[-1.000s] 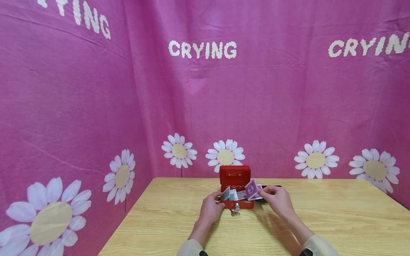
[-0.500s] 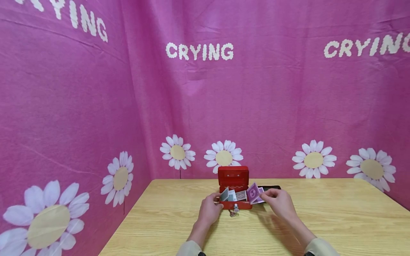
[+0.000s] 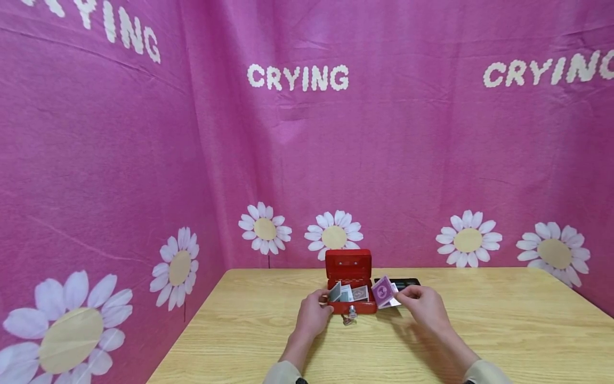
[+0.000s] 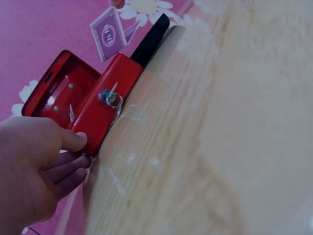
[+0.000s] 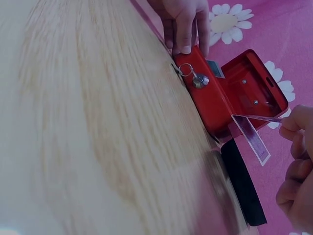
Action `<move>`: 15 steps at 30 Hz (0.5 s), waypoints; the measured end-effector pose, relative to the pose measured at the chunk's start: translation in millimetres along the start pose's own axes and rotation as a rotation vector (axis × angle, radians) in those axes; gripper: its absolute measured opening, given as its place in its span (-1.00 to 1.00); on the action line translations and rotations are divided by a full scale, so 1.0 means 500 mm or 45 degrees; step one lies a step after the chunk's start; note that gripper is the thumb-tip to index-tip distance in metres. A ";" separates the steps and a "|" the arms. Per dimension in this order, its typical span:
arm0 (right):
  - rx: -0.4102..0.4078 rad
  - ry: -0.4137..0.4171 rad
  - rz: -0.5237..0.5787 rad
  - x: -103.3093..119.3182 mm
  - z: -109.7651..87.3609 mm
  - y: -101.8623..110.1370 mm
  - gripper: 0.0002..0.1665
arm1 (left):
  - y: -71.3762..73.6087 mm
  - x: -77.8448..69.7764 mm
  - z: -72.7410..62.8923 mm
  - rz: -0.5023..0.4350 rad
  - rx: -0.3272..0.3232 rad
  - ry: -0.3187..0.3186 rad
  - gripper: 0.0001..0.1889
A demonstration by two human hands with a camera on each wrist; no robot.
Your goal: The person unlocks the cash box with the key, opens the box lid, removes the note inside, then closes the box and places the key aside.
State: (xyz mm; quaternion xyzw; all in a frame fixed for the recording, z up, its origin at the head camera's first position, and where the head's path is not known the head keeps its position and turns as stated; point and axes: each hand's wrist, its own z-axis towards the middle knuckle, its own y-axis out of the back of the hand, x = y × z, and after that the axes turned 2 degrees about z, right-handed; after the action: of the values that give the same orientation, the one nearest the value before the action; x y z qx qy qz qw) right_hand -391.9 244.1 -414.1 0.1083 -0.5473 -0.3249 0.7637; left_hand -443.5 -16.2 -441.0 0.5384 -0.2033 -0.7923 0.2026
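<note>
1. Red box (image 3: 340, 308), lid (image 3: 348, 262) raised, on desk (image 3: 249, 320).
2. Left hand (image 3: 313, 316), gripping box's left end.
3. Right hand (image 3: 426, 308), pinching purple note (image 3: 383, 292), apparently folded, just right of box.
4. Step, judged: note-handling; next move likely calls for steady pinch, braced box.

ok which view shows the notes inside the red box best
Head view: looking down into the box, it shows several notes. The left wrist shows only a pale sliver, the right wrist one greenish end.
</note>
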 end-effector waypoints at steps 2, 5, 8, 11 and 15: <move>0.001 -0.003 -0.003 -0.003 -0.001 0.001 -0.85 | 0.000 0.000 -0.001 -0.006 0.003 0.003 -0.61; 0.001 -0.009 -0.009 -0.006 -0.003 0.003 -0.86 | 0.000 -0.001 -0.003 -0.011 0.011 0.007 -0.62; -0.001 -0.014 -0.002 -0.005 -0.005 0.005 -0.86 | -0.001 -0.001 -0.003 -0.012 0.013 0.008 -0.61; 0.003 -0.030 0.022 -0.005 -0.007 0.005 -0.86 | 0.000 -0.001 -0.003 -0.007 0.022 0.031 -0.61; 0.012 -0.047 0.037 -0.008 -0.009 0.005 -0.85 | 0.001 -0.003 -0.001 -0.009 0.033 0.053 -0.61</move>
State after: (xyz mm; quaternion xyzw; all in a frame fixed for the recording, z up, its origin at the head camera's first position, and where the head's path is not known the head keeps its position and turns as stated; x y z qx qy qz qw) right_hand -387.6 247.5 -417.7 0.0977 -0.5643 -0.3131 0.7576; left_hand -442.6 -16.0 -439.7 0.5580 -0.2074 -0.7790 0.1971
